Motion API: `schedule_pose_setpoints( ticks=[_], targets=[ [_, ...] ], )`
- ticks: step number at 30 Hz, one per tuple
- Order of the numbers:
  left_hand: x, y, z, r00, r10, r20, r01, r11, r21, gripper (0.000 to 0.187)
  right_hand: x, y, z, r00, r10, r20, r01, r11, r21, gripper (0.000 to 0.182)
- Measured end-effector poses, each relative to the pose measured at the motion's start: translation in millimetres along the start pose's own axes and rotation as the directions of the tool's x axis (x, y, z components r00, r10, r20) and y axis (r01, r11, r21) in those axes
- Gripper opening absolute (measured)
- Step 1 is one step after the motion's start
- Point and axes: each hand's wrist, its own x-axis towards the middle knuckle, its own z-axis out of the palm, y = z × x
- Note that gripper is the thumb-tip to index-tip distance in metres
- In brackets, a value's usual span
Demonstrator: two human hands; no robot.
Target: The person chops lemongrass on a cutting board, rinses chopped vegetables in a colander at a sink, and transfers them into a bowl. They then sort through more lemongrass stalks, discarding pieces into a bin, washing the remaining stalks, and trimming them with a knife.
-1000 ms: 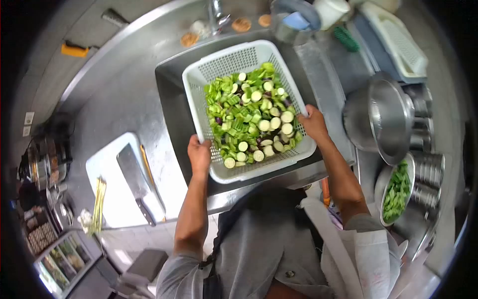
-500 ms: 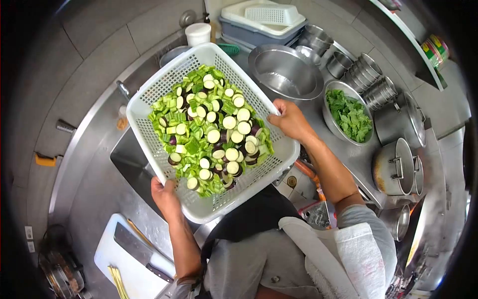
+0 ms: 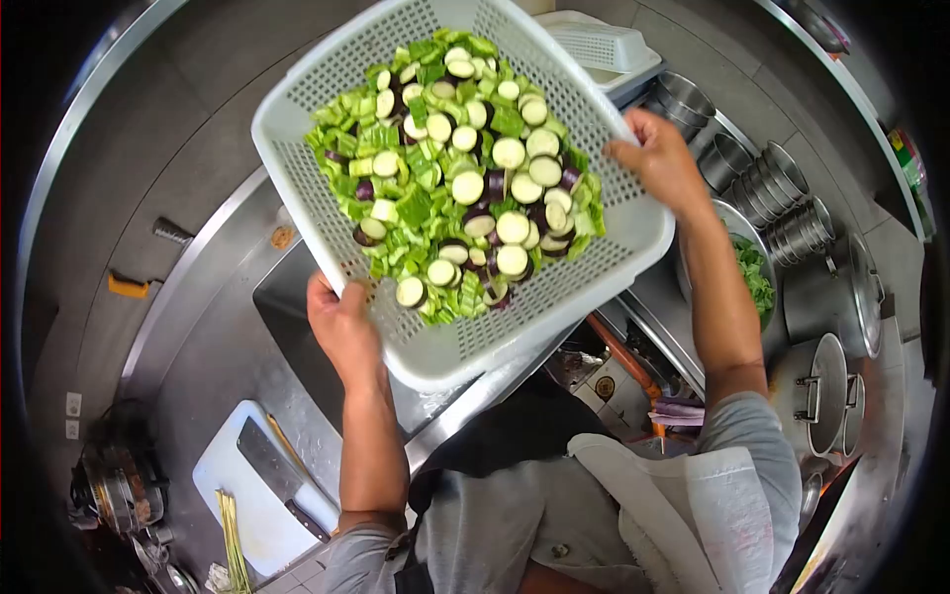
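Note:
A white perforated basket [image 3: 633, 233] is held up over the sink, slightly tilted in view. Inside it lie chopped green vegetables [image 3: 396, 203] and sliced rounds of purple-skinned eggplant [image 3: 467, 187]. My left hand [image 3: 346, 332] grips the basket's lower left rim, with the thumb on the inner side. My right hand [image 3: 663, 163] grips the rim at the upper right, its thumb over the edge. Both hands are closed on the basket, whose underside is hidden.
The sink [image 3: 297, 307] is under the basket. At lower left a white cutting board [image 3: 223, 460] bears a cleaver [image 3: 265, 460] and thin stalks [image 3: 233, 540]. Metal pots [image 3: 821, 396] and a bowl of leafy greens [image 3: 754, 272] stand at right.
The basket has risen toward the camera and moved up and right in view, with both hands still on it. It now covers the large metal bowl and the white tub.

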Motion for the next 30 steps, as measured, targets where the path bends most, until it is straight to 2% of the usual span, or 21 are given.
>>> schedule_pose_setpoints(
  ticks=[3, 5, 7, 9, 11, 12, 13, 14, 16, 18, 20, 21, 22, 25, 29, 30],
  targets=[
    [15, -15, 4, 0.995, 0.093, 0.022, -0.093, 0.995, -0.024, 0.012, 9, 0, -9, 0.996, -0.080, -0.047, 0.073, 0.988, -0.136, 0.012],
    [28, -26, 6, 0.982, 0.185, 0.028, -0.185, 0.982, 0.025, 0.013, 5, -12, -10, 0.984, -0.153, -0.093, 0.133, 0.973, -0.191, 0.009],
    [43, -29, 21, 0.969, 0.232, 0.083, -0.226, 0.971, -0.079, 0.011, 11, -29, -18, 0.974, -0.191, -0.122, 0.165, 0.967, -0.195, 0.010],
    [69, -43, 54, 0.945, 0.322, 0.059, -0.313, 0.941, -0.124, 0.012, 35, -23, -47, 0.946, -0.286, -0.151, 0.236, 0.930, -0.280, 0.012],
    [92, -57, 90, 0.931, 0.359, 0.058, -0.326, 0.895, -0.304, 0.015, 53, -25, -64, 0.911, -0.369, -0.183, 0.285, 0.885, -0.368, 0.015],
    [104, -65, 102, 0.919, 0.389, 0.057, -0.355, 0.884, -0.303, 0.018, 57, -29, -70, 0.894, -0.401, -0.200, 0.297, 0.864, -0.407, 0.017],
    [122, -63, 138, 0.941, 0.323, 0.103, -0.276, 0.906, -0.321, 0.020, 65, -48, -78, 0.880, -0.420, -0.220, 0.292, 0.846, -0.447, 0.019],
    [130, -67, 145, 0.954, 0.264, 0.139, -0.206, 0.920, -0.333, 0.021, 49, -63, -63, 0.804, -0.469, -0.366, 0.202, 0.794, -0.573, 0.014],
    [145, -75, 164, 0.969, 0.158, 0.190, -0.100, 0.954, -0.284, 0.032, 49, -63, -57, 0.784, -0.499, -0.370, 0.210, 0.774, -0.598, 0.013],
    [153, -78, 195, 0.965, 0.022, 0.261, 0.092, 0.904, -0.417, 0.036, 65, -42, -74, 0.781, -0.500, -0.376, 0.139, 0.725, -0.675, 0.012],
    [174, -89, 228, 0.957, -0.073, 0.282, 0.217, 0.824, -0.523, 0.042, 87, -4, -90, 0.738, -0.609, -0.292, 0.204, 0.614, -0.763, 0.020],
    [176, -94, 231, 0.954, -0.084, 0.287, 0.231, 0.816, -0.530, 0.043, 87, -3, -86, 0.719, -0.651, -0.244, 0.231, 0.555, -0.799, 0.025],
    [178, -100, 234, 0.951, -0.097, 0.295, 0.247, 0.811, -0.531, 0.045, 83, 2, -80, 0.731, -0.612, -0.301, 0.164, 0.586, -0.794, 0.027],
    [182, -116, 242, 0.927, -0.139, 0.348, 0.313, 0.797, -0.516, 0.048, 82, 12, -78, 0.711, -0.653, -0.261, 0.186, 0.533, -0.826, 0.025],
    [192, -138, 238, 0.949, -0.129, 0.288, 0.270, 0.804, -0.530, 0.053, 69, 2, -54, 0.748, -0.603, -0.276, 0.194, 0.597, -0.779, 0.013],
    [186, -135, 234, 0.956, -0.125, 0.267, 0.255, 0.805, -0.536, 0.055, 68, 10, -51, 0.754, -0.597, -0.273, 0.183, 0.591, -0.786, 0.016]
  ],
)
